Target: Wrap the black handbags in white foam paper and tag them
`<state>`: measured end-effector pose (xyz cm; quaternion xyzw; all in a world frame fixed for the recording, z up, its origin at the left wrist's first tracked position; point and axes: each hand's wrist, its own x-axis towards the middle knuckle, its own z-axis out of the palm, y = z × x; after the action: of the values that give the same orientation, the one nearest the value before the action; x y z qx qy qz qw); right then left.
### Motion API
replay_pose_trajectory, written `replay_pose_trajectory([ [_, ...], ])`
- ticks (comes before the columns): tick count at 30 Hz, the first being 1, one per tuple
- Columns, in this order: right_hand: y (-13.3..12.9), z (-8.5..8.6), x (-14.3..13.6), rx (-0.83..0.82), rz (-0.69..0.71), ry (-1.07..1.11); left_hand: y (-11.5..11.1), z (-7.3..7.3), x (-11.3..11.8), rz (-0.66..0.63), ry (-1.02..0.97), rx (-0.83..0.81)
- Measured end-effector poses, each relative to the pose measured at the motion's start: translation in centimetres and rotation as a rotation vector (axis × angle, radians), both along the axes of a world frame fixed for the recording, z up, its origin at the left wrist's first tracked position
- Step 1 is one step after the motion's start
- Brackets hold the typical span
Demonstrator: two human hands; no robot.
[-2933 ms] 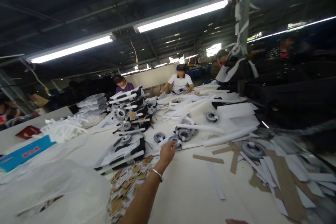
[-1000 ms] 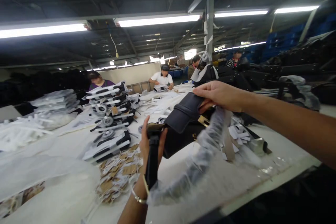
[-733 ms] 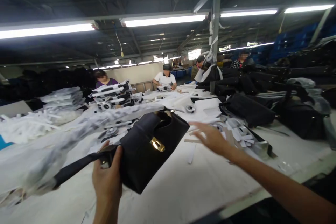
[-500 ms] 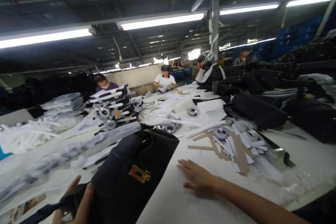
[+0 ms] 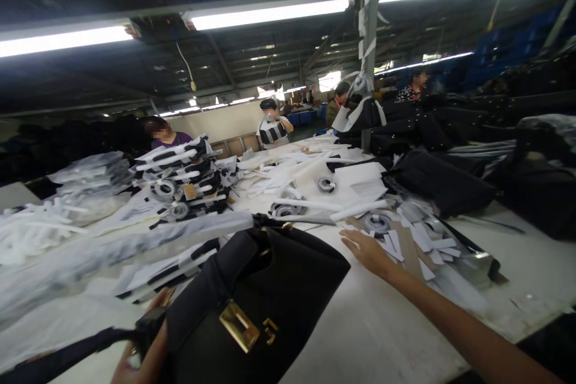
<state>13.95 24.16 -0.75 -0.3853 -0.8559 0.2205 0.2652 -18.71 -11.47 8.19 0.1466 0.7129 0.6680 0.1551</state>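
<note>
A black handbag (image 5: pixel 297 276) lies tilted in front of me, its top corner pointing right. On its front are a gold clasp plate (image 5: pixel 239 327) and a smaller gold fitting (image 5: pixel 270 331) beside it. My left hand (image 5: pixel 150 351) is closed round the bag's left side, where a black strap (image 5: pixel 67 349) trails off to the left; part of that hand is hidden. To the right of the bag, my right hand (image 5: pixel 371 254) reaches over the table with fingers stretched out and holds nothing. Its fingertips are close to brown and white strips (image 5: pixel 396 246).
Wrapped strap bundles (image 5: pixel 180 183) are piled at centre left, with plastic packaging (image 5: pixel 90 177) beyond. Coiled grey tubing (image 5: pixel 377 223) lies among white paper (image 5: pixel 360 177). Black bags (image 5: pixel 445 183) fill the right side. A metal post (image 5: pixel 369 60) rises behind; several people sit across the table.
The bag has shifted right and its gold clasp plate has come apart from the smaller fitting. My right hand has moved right and farther away, toward the strips.
</note>
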Motion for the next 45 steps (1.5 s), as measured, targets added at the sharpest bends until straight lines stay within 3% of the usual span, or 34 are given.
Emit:
replay_pose_trajectory([
  [3, -5.7, 2.4, 1.8, -0.152, 0.055, 0.170, 2.6, 0.9, 3.6, -0.142, -0.241, 0.019],
  [7, -12.7, 4.6, 4.3, -0.816, 0.240, 0.678, 6.2, 0.2, 6.1, -0.378, -0.328, -0.035],
  [10, -15.6, 3.9, 6.3, -0.917, 0.161, 0.693, 8.3, -1.2, 6.3, -0.545, -0.299, -0.163],
  [14, -16.0, 0.7, 8.8, -1.010, 0.023, 0.492, 9.9, -3.1, 5.9, -0.558, -0.165, -0.265],
  [16, -15.6, -0.5, 9.9, -0.936, -0.042, 0.363, 10.1, -3.8, 5.9, -0.530, -0.026, -0.308],
  [18, -15.5, -0.7, 10.8, -0.639, -0.114, 0.250, 9.5, -3.9, 6.4, -0.544, 0.129, -0.333],
  [20, -15.7, 0.4, 10.9, -0.272, -0.107, 0.157, 8.3, -3.4, 7.1, -0.620, 0.252, -0.334],
  [23, -16.4, 3.0, 9.4, 0.083, 0.115, 0.010, 6.2, -2.1, 8.6, -0.877, 0.465, -0.358],
  [26, -16.4, 5.0, 6.4, 0.257, 0.406, -0.137, 5.3, -1.4, 9.8, -1.161, 0.865, -0.430],
  [28, -16.0, 5.3, 4.4, 0.310, 0.529, -0.207, 5.6, -1.5, 10.3, -1.248, 1.084, -0.488],
  [31, -15.0, 4.2, 2.6, 0.361, 0.580, -0.300, 6.3, -2.7, 10.5, -1.276, 1.278, -0.570],
  [37, -15.0, -1.4, 3.0, 0.528, 0.592, -0.360, 5.2, -8.3, 10.5, -1.194, 1.567, -0.571],
  [39, -15.4, -2.5, 3.8, 0.494, 0.587, -0.313, 4.1, -9.8, 10.6, -1.168, 1.587, -0.536],
  [42, -15.9, -2.5, 4.8, 0.332, 0.622, -0.294, 2.8, -10.6, 11.1, -1.152, 1.523, -0.493],
  [45, -16.0, -1.1, 4.7, 0.243, 0.624, -0.290, 2.2, -10.7, 11.9, -1.080, 1.469, -0.463],
])
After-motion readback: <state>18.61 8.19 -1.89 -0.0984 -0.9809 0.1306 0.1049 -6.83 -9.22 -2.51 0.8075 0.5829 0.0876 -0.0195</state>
